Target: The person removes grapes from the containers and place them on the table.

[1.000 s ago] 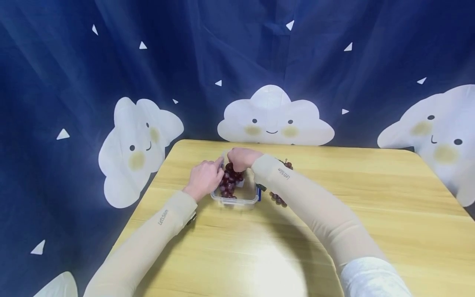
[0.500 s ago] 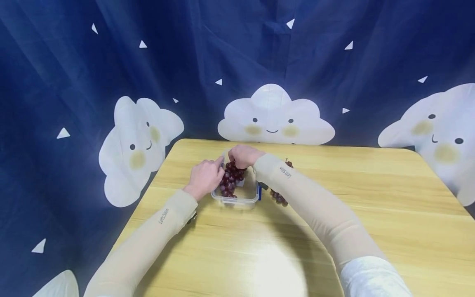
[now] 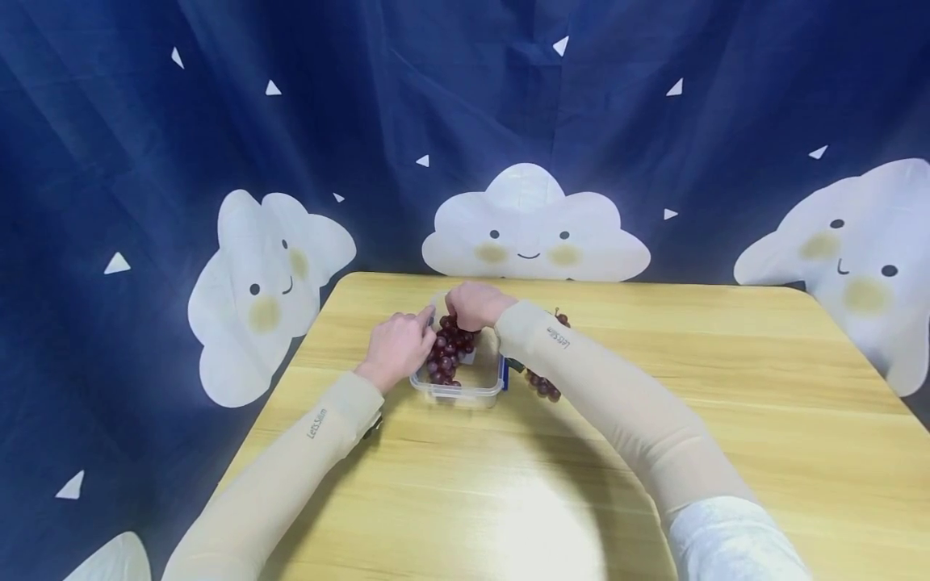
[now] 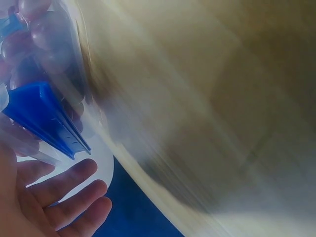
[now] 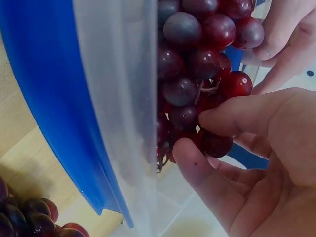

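A clear plastic food container (image 3: 458, 393) with blue side latches stands near the table's far left. Inside it, toward the left wall, lies a bunch of dark red grapes (image 3: 445, 355). My right hand (image 3: 477, 305) reaches over the far end of the container. In the right wrist view, its thumb and index finger (image 5: 222, 121) pinch grapes at the end of the bunch. My left hand (image 3: 397, 347) is at the container's left rim, index finger pointing along it. In the left wrist view, its loosely straight fingers lie just below a blue latch (image 4: 47, 118).
A second bunch of grapes (image 3: 543, 387) lies on the wooden table (image 3: 726, 371) right of the container, partly hidden by my right sleeve (image 3: 610, 387). Behind the table hangs a dark blue curtain (image 3: 479, 97) with printed clouds.
My right hand has risen very slightly at the far end of the bunch. My left hand stays at the rim, and the whole head view has shifted a little.
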Action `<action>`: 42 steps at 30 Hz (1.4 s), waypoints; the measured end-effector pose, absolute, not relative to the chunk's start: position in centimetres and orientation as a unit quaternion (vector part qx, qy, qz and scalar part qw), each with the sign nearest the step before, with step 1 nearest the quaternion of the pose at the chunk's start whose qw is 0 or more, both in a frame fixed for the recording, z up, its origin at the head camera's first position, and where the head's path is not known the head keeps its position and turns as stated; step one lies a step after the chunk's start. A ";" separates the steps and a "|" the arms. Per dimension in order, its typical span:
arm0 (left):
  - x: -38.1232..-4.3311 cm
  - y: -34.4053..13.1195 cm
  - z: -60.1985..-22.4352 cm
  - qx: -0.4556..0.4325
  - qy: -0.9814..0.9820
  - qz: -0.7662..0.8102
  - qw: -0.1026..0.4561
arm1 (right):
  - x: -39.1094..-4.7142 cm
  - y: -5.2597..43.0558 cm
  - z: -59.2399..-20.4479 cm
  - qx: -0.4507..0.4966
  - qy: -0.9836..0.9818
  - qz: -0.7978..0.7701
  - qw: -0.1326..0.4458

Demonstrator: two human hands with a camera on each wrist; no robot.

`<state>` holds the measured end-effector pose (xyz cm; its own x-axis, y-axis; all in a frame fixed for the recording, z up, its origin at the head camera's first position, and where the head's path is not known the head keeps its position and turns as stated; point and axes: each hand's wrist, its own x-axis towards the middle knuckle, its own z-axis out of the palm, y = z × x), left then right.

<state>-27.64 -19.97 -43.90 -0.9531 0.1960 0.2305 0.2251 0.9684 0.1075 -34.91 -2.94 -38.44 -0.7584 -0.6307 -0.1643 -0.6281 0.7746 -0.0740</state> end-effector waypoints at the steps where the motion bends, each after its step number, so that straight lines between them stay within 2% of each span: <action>1: -27.7 -20.0 -43.9 -0.106 -0.986 -0.066 0.109 | -34.9 -2.9 -38.4 -0.338 0.937 -0.006 0.087; 7: -27.8 -19.8 -43.6 -0.111 -0.985 -0.062 0.112 | -34.7 -2.4 -38.1 -0.352 0.934 -0.014 0.061; 22: -27.7 -19.6 -43.5 -0.108 -0.987 -0.049 0.110 | -33.6 -1.2 -36.9 -0.343 0.937 -0.049 0.043; 33: -27.8 -20.0 -43.9 -0.113 -0.986 -0.070 0.097 | -32.9 -0.3 -35.9 -0.361 0.930 -0.065 -0.007; 42: -27.9 -20.3 -44.1 -0.112 -0.985 -0.086 0.097 | -32.6 0.2 -34.6 -0.363 0.928 -0.081 -0.011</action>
<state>-27.93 -20.28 -44.07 -0.9560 0.2034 0.2112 0.2371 0.9601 0.1483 -32.63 0.19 -34.63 -0.7363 -0.6720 0.0794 -0.6756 0.7235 -0.1416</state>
